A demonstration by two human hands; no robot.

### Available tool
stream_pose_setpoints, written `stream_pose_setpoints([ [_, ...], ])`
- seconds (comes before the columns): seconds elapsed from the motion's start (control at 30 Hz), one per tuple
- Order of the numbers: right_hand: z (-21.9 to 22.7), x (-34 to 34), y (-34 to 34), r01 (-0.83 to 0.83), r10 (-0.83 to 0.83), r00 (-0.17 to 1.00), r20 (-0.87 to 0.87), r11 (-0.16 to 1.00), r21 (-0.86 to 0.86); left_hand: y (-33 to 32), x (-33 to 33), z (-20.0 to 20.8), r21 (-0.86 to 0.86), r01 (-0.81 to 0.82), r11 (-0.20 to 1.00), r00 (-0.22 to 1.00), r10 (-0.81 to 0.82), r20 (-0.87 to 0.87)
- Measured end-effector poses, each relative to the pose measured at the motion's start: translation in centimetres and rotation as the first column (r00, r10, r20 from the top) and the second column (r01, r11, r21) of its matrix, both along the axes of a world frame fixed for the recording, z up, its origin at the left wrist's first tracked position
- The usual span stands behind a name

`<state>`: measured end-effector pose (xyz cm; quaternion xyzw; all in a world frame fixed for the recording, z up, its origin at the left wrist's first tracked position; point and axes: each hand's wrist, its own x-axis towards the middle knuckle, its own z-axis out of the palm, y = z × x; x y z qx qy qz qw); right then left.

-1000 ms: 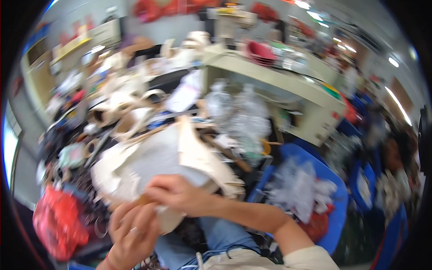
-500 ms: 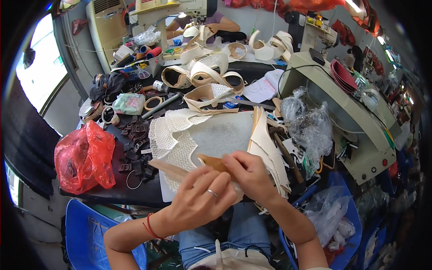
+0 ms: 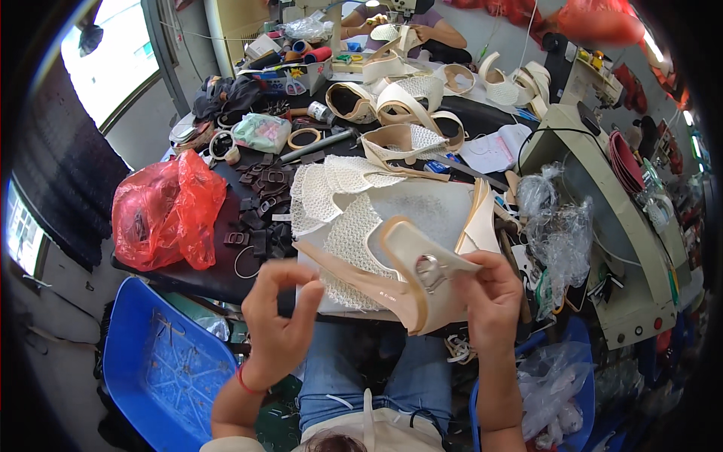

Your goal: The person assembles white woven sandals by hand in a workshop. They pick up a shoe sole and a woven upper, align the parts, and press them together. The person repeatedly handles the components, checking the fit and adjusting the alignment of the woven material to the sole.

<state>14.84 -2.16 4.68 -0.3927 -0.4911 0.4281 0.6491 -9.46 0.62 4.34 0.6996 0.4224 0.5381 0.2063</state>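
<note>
My right hand (image 3: 493,301) grips a cream leather shoe upper (image 3: 444,305) by its right edge. A silver buckle (image 3: 429,270) is fixed on the upper, whose edges are tan, and a long beige strap (image 3: 346,279) runs from it to the left. My left hand (image 3: 282,320) hovers left of the upper, empty, its fingers curled and the thumb held apart. Beneath the strap, white woven pieces (image 3: 354,233) lie on a pale work board (image 3: 422,203). Beyond the upper, a stack of cream leather pieces (image 3: 477,220) rests along the board's right side.
A red plastic bag (image 3: 166,211) and dark buckles (image 3: 260,237) sit on the left of the black table. More cream uppers (image 3: 407,139) lie at the back. Crumpled clear plastic (image 3: 561,233) and a beige machine (image 3: 602,218) stand right. A blue bin (image 3: 162,361) is below left. Opposite works another person (image 3: 437,34).
My left hand has let go of the upper and moved left. My right hand has shifted right, turning the upper so its buckle shows. The view has shifted too.
</note>
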Motion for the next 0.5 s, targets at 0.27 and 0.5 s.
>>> stream_pose_setpoints([
  [0.27, -1.2, 2.1, -0.7, 0.048, 0.017, 0.873, -0.487, 0.991, 0.122, 0.9, 1.7, -9.0, -0.397, -0.122, 0.91, 0.86, 0.297, 0.415],
  [0.5, -6.3, 4.9, -1.7, -0.072, 0.082, 0.799, -0.596, 0.997, 0.04, 6.2, 5.6, -2.7, 0.011, 0.039, 0.999, 0.994, -0.038, -0.105],
])
